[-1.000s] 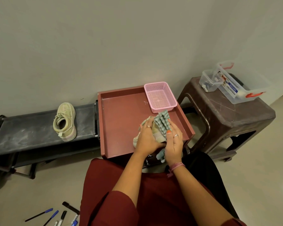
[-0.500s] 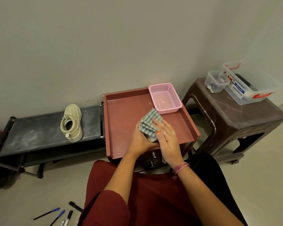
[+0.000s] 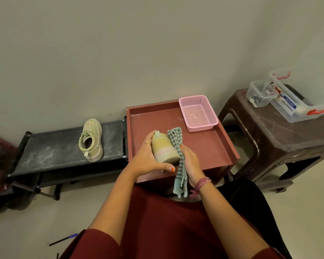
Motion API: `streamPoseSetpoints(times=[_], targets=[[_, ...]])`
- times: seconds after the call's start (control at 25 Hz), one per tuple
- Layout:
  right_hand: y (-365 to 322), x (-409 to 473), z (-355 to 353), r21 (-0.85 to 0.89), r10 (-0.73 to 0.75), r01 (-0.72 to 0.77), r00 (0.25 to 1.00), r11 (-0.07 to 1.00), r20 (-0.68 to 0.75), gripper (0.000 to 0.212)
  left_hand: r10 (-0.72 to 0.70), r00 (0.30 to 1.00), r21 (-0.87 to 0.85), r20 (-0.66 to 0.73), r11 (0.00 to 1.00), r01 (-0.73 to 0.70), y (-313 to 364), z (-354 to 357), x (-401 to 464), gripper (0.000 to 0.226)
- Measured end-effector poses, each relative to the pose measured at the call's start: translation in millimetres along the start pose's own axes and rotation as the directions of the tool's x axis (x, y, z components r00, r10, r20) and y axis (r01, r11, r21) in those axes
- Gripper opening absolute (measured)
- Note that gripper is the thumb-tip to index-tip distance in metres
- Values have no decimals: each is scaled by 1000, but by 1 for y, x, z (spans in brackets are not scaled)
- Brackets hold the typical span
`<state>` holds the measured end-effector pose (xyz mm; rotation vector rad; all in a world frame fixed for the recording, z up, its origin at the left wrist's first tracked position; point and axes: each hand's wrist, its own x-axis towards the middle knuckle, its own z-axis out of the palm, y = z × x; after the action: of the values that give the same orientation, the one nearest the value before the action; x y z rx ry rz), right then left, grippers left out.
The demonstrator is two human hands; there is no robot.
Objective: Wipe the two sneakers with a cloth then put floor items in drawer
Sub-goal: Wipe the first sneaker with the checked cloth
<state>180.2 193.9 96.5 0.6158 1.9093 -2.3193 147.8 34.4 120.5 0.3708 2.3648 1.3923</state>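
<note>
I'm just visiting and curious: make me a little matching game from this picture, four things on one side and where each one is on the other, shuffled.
Things:
1. sneaker being wiped
2. second sneaker
3. pink basket
4. clear boxes

Places:
A. on the brown stool
B. in the far right corner of the red tray
C. in the left hand, with the right hand gripping a checked cloth against it
D. on the black shoe rack

Pairs: 1-C, 2-D, 3-B, 4-A
</note>
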Motion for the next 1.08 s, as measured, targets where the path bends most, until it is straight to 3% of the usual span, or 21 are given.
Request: streamPoseSetpoints(times=[0.08, 0.16, 0.24, 0.32, 0.36, 0.44, 0.52, 0.64, 0.72, 0.8, 0.88, 0.96, 1.0, 1.08], targets=[[6, -3, 10, 0, -58, 58, 998, 998, 35, 27, -1, 1000, 38, -4, 999, 1, -3, -8, -3, 133], [12, -10, 18, -98, -278, 290, 953, 952, 124, 34, 42, 999, 30, -24, 999, -41, -4, -8, -6, 120], [12, -16, 22, -341, -501, 571, 820, 747, 276, 39, 118, 992, 24, -46, 993, -117, -8, -3, -7, 95], [7, -16, 20, -471, -563, 690, 723, 550, 401, 41, 176, 982, 55, -70, 983, -172, -12, 5, -5, 81], [7, -13, 17, -461, -566, 695, 718, 551, 406, 41, 186, 979, 40, -81, 982, -183, -11, 8, -2, 79], [4, -7, 9, -358, -520, 615, 787, 702, 332, 38, 162, 981, -42, -106, 985, -167, -7, 14, 3, 86], [-1, 1, 1, -178, -351, 386, 915, 905, 199, 36, 117, 985, -98, -130, 987, -130, -5, 20, 5, 100], [-13, 22, -5, -187, -42, 50, 998, 981, 42, 33, 95, 989, -106, -111, 989, -107, -10, 30, 3, 109], [-17, 21, 2, -193, -6, 14, 999, 981, 47, 33, 89, 989, -112, -122, 988, -102, -21, 31, 2, 110], [-10, 8, 17, -154, -124, 143, 984, 978, 130, 34, 87, 984, -114, -157, 988, -106, -31, 25, -1, 107], [4, -10, 32, -298, -309, 394, 904, 869, 296, 37, 77, 978, -142, -193, 984, -105, -40, 18, -5, 97], [20, -16, 39, -526, -389, 588, 806, 615, 446, 42, 110, 971, -136, -210, 981, -141, -46, 16, -6, 84], [25, -14, 40, -588, -406, 620, 784, 519, 469, 44, 122, 968, -113, -221, 982, -150, -48, 17, -6, 80], [27, -5, 43, -626, -440, 626, 777, 466, 450, 46, 84, 961, -138, -262, 983, -124, -52, 16, -5, 80]])
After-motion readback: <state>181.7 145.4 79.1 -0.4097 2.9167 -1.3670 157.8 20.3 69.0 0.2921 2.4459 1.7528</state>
